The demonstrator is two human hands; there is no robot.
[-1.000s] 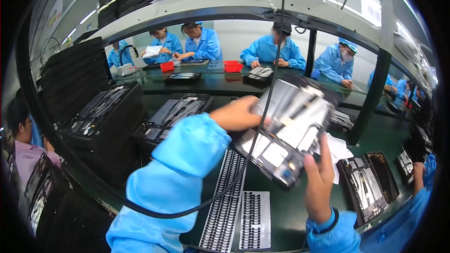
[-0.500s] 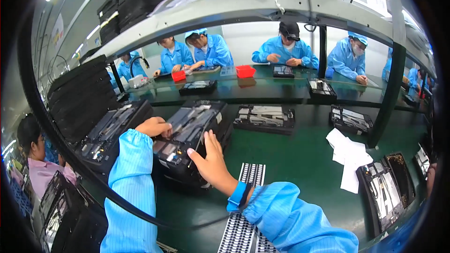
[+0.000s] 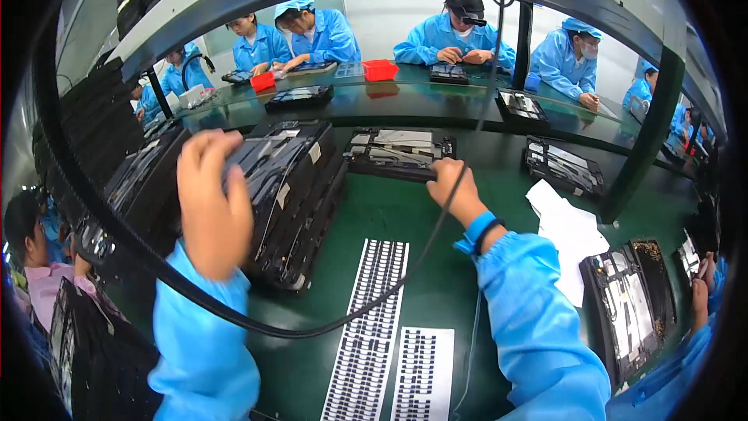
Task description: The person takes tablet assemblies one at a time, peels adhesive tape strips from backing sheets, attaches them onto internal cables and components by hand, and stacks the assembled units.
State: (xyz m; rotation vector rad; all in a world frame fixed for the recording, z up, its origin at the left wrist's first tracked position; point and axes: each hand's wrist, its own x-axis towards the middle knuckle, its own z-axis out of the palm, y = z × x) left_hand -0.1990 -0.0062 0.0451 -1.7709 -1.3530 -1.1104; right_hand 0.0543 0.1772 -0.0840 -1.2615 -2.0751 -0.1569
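My right hand (image 3: pixel 458 191) has its fingers closed on the right end of a black foam tray (image 3: pixel 401 170). That tray lies flat on the bench and holds a flat electronic assembly with silver-grey plates. Raised in front of the tall stack of similar black trays (image 3: pixel 300 218) is my left hand (image 3: pixel 212 206), fingers apart and holding nothing. It is slightly blurred and covers part of the stack's left side. Two white sheets of small black labels, a long one (image 3: pixel 366 327) and a short one (image 3: pixel 423 374), lie between my forearms.
More tray stacks (image 3: pixel 144 179) stand at the left. A black cable (image 3: pixel 312 333) loops across the view. White papers (image 3: pixel 567 226) and loaded trays (image 3: pixel 631 304) lie to the right, near another person's hands (image 3: pixel 701 288). Co-workers in blue sit beyond a shelf frame (image 3: pixel 650 140).
My right hand has left the tray stack and moved right to the single tray. My left hand has lifted off the stack's top tray and opened. The view has shifted.
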